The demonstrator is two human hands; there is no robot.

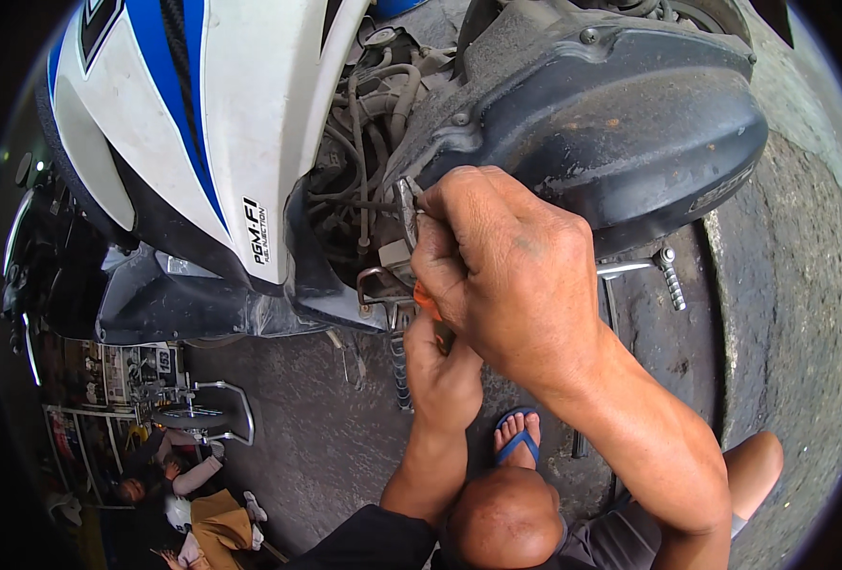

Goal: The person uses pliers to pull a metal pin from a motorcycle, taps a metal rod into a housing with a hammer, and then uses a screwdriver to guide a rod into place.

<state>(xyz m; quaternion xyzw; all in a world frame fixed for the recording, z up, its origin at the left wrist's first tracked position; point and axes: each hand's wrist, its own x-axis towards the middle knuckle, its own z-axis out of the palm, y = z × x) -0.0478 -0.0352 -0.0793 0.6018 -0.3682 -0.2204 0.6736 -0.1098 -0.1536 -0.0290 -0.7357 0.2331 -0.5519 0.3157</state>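
Observation:
My right hand (526, 266) is closed, its fingers curled in beside the exposed engine bay of a scooter. Just past its fingertips a grey metal piece (407, 204) stands near the hoses (364, 161); whether the fingers grip it is hidden. Directly below, my left hand (443, 380) is also closed, with its fingers mostly covered by the right hand. A small orange object (427, 300) shows between the two hands, and its shape is largely hidden. The scooter's white, blue and black body panel (221, 123) rises to the left. On the right is its dusty black engine-side cover (611, 133).
A kick-start lever (668, 275) juts out below the cover. My bent knee (754, 470) and a foot in a blue flip-flop (518, 439) are close by. At lower left are another person (193, 518) and a wheel with a metal frame (193, 416). Rough concrete (792, 313) lies right.

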